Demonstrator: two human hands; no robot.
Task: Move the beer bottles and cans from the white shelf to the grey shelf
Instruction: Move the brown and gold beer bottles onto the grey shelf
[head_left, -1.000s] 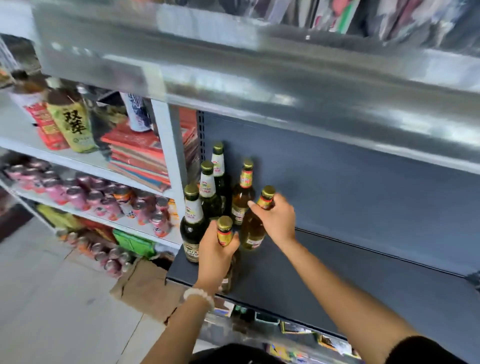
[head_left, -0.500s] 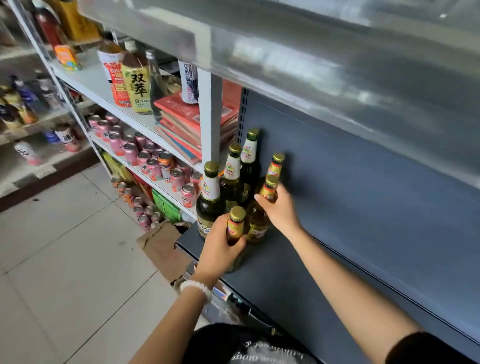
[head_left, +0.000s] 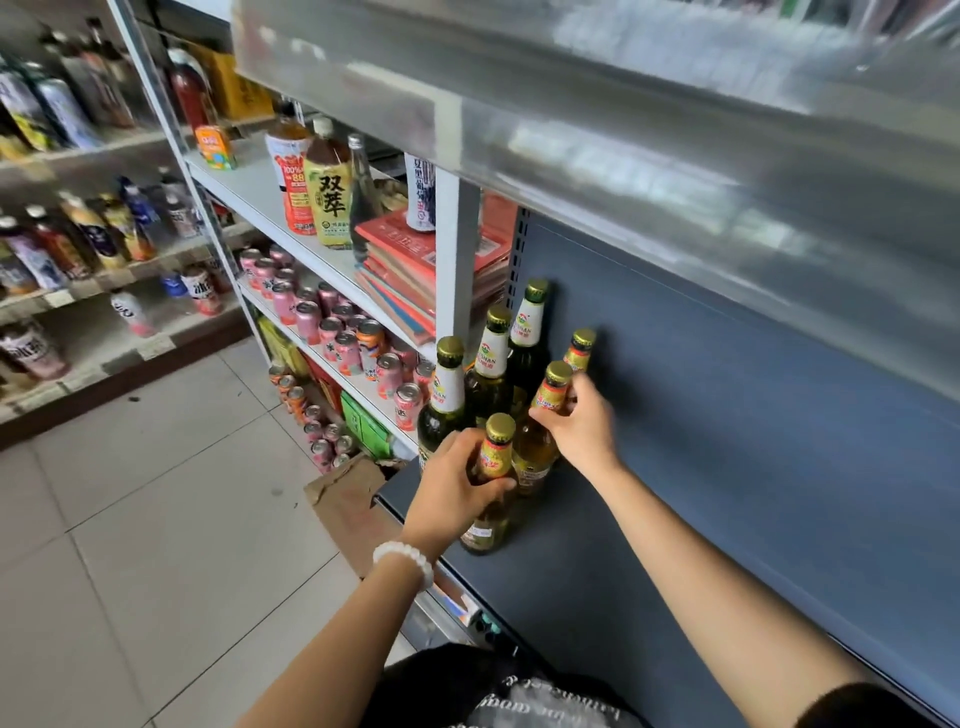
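1. While both hands hold bottles like a second ago, the view has swung left and more of the white shelf (head_left: 270, 202) now shows.
2. The left hand (head_left: 452, 483) is wrapped round the neck of the front bottle (head_left: 493, 483), which stands near the front edge of the grey shelf (head_left: 701, 545).
3. The right hand (head_left: 582, 421) grips the neck of the amber bottle (head_left: 540, 441) just behind it.
4. Both look set down, so I think letting go comes next.
5. Four more beer bottles (head_left: 491, 374) stand in the back left corner.
6. The pink cans (head_left: 337, 338) on the white shelf may need moving too.
7. The grey shelf is bare to the right, with lots of room.
8. The front bottle is close to the edge and could tip off.
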